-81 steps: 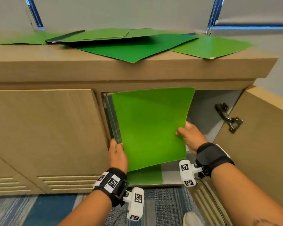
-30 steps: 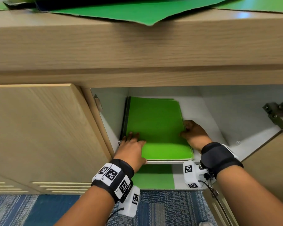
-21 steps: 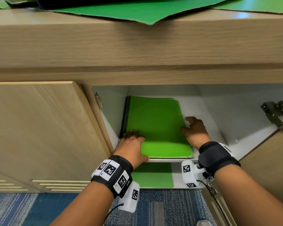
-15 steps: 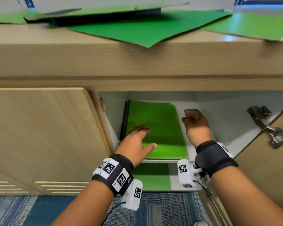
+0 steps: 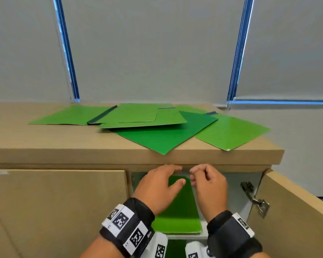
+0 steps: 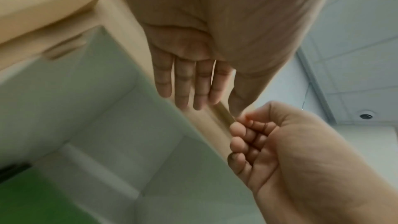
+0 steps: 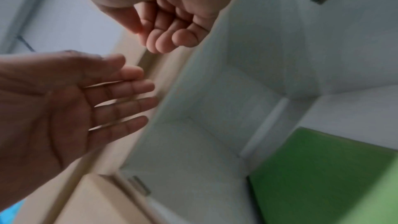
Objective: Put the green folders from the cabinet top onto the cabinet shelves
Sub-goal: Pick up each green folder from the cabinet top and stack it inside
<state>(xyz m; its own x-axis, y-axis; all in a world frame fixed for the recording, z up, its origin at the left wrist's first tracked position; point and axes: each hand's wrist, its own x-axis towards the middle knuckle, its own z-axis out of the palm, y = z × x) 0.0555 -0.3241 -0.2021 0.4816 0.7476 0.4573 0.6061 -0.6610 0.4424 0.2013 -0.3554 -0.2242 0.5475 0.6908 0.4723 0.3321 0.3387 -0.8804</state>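
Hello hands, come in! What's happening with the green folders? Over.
Left hand open, right hand loosely curled, both empty. One green folder flat on shelf. More folders on cabinet top. Nothing blocking.

Office setting. Evidence: low wood-laminate storage cabinet (image 5: 231,158) with white interior and hinged door (image 5: 296,211); loose green folders (image 5: 157,131) on the cabinet top; grey roller blinds (image 5: 147,49) directly behind the cabinet.

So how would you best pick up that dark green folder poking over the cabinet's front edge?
Pinch the dark green folder at its overhanging corner, coming from the front: thumb on top, fingers beneath. It lies flat, and only that corner clears the cabinet top.
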